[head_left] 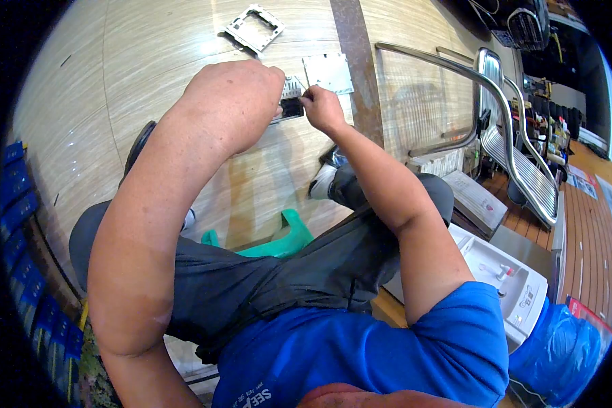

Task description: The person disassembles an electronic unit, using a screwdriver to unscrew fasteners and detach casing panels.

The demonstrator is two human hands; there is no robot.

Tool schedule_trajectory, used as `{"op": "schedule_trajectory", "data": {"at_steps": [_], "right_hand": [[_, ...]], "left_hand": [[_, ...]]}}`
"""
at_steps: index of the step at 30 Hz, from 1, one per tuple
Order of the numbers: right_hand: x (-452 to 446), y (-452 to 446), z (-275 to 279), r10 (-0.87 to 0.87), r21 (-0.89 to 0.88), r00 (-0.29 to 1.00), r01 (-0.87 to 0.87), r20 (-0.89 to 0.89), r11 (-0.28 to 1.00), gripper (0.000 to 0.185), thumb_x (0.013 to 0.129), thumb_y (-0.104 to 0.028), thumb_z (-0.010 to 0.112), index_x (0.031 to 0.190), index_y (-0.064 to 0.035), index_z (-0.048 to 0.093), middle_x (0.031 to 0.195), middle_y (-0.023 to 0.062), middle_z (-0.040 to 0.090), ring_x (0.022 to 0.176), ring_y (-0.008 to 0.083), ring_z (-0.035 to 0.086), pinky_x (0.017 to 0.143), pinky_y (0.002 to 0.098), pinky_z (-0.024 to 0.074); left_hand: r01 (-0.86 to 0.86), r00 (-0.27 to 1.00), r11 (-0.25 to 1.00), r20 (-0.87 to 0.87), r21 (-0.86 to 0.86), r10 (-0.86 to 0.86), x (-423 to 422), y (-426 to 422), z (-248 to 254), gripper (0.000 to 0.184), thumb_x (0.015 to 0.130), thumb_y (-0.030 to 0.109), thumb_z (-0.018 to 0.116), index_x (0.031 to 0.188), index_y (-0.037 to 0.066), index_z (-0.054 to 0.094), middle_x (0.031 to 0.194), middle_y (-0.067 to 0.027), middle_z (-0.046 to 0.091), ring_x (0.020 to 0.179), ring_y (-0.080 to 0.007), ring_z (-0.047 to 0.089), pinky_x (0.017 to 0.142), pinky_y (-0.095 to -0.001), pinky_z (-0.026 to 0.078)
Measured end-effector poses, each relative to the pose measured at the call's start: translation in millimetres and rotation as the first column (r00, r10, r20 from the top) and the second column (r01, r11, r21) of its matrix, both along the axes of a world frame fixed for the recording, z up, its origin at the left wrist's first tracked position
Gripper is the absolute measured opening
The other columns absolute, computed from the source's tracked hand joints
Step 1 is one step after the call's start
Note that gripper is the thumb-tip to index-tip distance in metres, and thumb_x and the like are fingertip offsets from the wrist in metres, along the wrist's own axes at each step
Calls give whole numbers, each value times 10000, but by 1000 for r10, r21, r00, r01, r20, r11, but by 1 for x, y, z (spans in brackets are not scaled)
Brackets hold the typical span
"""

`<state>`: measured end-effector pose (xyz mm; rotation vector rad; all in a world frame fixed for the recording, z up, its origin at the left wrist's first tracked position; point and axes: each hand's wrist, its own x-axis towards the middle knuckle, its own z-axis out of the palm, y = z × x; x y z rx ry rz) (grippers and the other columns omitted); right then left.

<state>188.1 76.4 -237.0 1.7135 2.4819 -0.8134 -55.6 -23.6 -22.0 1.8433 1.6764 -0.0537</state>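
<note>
A small device part (292,103), with a pale slotted panel and a dark section, is held between my hands low over the floor. My left hand (241,95) curls at its left side; most of the fingers are hidden behind the back of the hand, with a fingertip showing at the edge. On the other side, my right hand (323,109) has thumb and forefinger pinched at the part's right edge. A thin pale sliver rises beside these fingers, too small to name. Just beyond lies a flat white panel (329,73). Farther off is a square white frame (254,28).
A green plastic stool (279,238) is between my legs. To the right stand a chair with a metal tube frame (493,88), a cardboard box (474,200), a white appliance (517,279) and a blue plastic bag (564,353). Blue packages (20,197) line the left.
</note>
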Motion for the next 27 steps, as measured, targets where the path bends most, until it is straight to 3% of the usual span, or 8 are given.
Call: {"op": "schedule_trajectory", "data": {"at_steps": [12,25,27], "right_hand": [[0,2,-10,-139,-70,990,138,-16,988,259,832,-244,667,841,11,715,870,256,701,869,422,683,832,489,534],[-1,5,-14,-214,-155,976,216,29,964,340,862,-309,665,856,25,726,904,276,698,899,427,680,844,480,529],[2,6,-21,-205,-121,978,209,41,970,345,878,-293,702,831,49,701,750,198,691,701,285,660,686,411,517]], "left_hand": [[-9,1000,1000,-5,-1,9,2,-1,1,290,926,248,670,1098,18,627,1043,-183,682,1006,-366,664,883,-473,532],[9,1000,1000,6,-9,-9,1,-1,-1,282,935,242,658,1108,24,611,1050,-178,675,1013,-369,656,881,-479,523],[10,1000,1000,1,-3,-10,2,-2,-1,284,934,242,658,1110,24,612,1050,-178,675,1014,-369,656,881,-479,523]]}}
